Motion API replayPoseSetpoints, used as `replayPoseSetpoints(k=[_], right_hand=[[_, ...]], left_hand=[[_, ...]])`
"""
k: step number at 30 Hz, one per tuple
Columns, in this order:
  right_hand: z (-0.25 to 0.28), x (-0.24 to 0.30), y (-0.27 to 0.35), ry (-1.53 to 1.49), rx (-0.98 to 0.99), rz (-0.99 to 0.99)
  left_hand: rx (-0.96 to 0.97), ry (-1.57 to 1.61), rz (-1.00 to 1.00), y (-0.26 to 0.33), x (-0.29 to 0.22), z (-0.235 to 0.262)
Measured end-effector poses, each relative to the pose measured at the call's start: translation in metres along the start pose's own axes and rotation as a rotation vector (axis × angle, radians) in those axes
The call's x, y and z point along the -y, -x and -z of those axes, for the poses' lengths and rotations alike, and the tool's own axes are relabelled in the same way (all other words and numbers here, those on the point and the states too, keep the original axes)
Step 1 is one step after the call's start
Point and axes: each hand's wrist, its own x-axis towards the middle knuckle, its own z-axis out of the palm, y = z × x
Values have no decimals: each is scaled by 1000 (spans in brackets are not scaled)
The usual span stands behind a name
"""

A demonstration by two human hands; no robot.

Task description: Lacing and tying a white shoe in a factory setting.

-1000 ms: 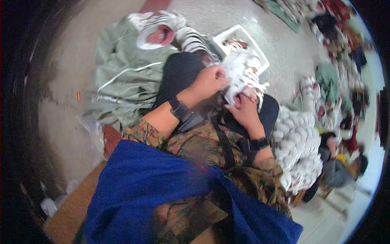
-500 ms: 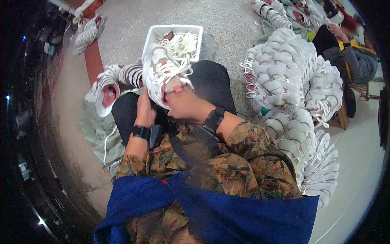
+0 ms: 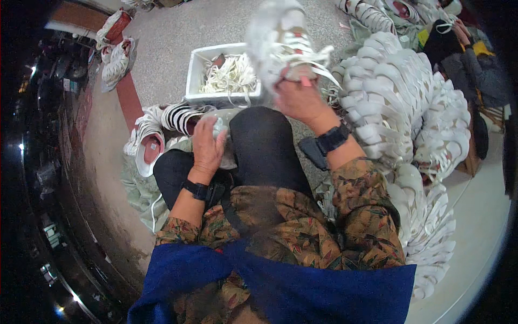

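My right hand [image 3: 305, 101] grips a white sneaker [image 3: 280, 46] by its heel end and holds it up in front of my right knee. Loose white laces hang from the sneaker's side, red shows at its tongue, and its toe is smeared by motion. My left hand [image 3: 209, 144] is raised between my knees, thumb apart from the fingers, with nothing plainly in it. Beyond my knees stands a white foam box [image 3: 190, 81] with a tangle of white laces [image 3: 234, 74] inside.
Nested white shoes [image 3: 372, 97] are heaped to my right, with more shoes [image 3: 148, 146] beside my left knee. Another bundle of shoes [image 3: 117, 60] lies at the far left. A co-worker [image 3: 475, 70] sits at the far right.
The sneaker has moved up and right, away from between my knees, in my right hand. My left hand has let go of it and sits apart. The view has shifted slightly.
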Motion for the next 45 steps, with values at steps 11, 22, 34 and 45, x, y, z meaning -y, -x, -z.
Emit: replayPoseSetpoints(k=[11, 22, 34, 45], right_hand=[[-181, -176, 108, 0, 902, -379], [-189, -176, 136, -104, 897, -590], [-139, -130, 78, 47, 817, -402], [-6, 80, -23, -420, 462, -26]], left_hand=[[280, -223, 95, -14, -5, -11], [214, -203, 72, -15, -2, -9], [182, -186, 125, 0, 6, -7], [762, 734, 302, -42, 110, 0]])
